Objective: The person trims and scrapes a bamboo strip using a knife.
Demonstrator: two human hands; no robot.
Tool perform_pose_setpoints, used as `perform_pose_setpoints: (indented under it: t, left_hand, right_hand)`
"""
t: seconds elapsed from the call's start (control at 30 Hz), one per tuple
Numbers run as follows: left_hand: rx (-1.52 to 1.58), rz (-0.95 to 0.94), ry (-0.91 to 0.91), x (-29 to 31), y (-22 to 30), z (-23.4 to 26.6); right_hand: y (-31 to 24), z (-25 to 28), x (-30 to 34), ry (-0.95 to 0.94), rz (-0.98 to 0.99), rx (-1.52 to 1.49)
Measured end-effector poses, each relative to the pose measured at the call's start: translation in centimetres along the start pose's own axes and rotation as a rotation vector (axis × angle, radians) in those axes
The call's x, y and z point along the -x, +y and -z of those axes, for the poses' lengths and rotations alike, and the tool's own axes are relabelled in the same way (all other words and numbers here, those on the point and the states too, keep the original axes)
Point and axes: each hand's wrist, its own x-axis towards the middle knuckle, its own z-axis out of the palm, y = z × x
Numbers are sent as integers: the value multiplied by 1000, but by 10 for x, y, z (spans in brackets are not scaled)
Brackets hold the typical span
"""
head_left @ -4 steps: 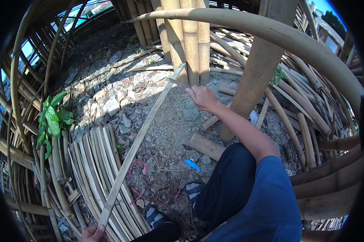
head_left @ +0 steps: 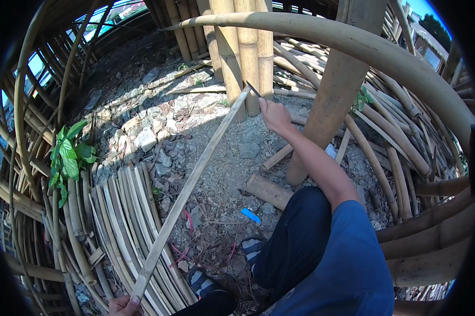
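A long, flat bamboo strip [head_left: 187, 192] slants from the lower left up to the bamboo posts. My left hand [head_left: 125, 305] is closed on its near end at the lower edge. With my arm stretched out, my right hand [head_left: 274, 114] grips a knife [head_left: 254, 90] by its handle, which is mostly hidden in the fingers. The dark blade lies at the strip's far tip and seems to touch it. Under the strip's near half, a row of split bamboo strips [head_left: 122, 210] lies side by side on the ground.
Upright bamboo posts [head_left: 248, 58] stand beyond the strip. A thick leaning pole [head_left: 329, 100] rises right of my arm, and a curved pole [head_left: 322, 32] crosses above. Bamboo piles [head_left: 395, 116] lie at right. A blue scrap [head_left: 250, 215] and a short bamboo piece [head_left: 269, 191] lie nearby.
My right hand and the knife have moved away from me and slightly right, up to the strip's far tip. The strip has shifted a little to the right with my left hand.
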Motion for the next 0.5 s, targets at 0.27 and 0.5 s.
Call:
perform_pose_setpoints:
  t: [0.27,0.5]
  left_hand:
    - [-19,-50,8,-8,-16,7]
    - [-491,-245,440,-13,-15,3]
  right_hand:
    - [52,-15,-21,-155,-331,-20]
    - [43,-20,2,-45,-449,-164]
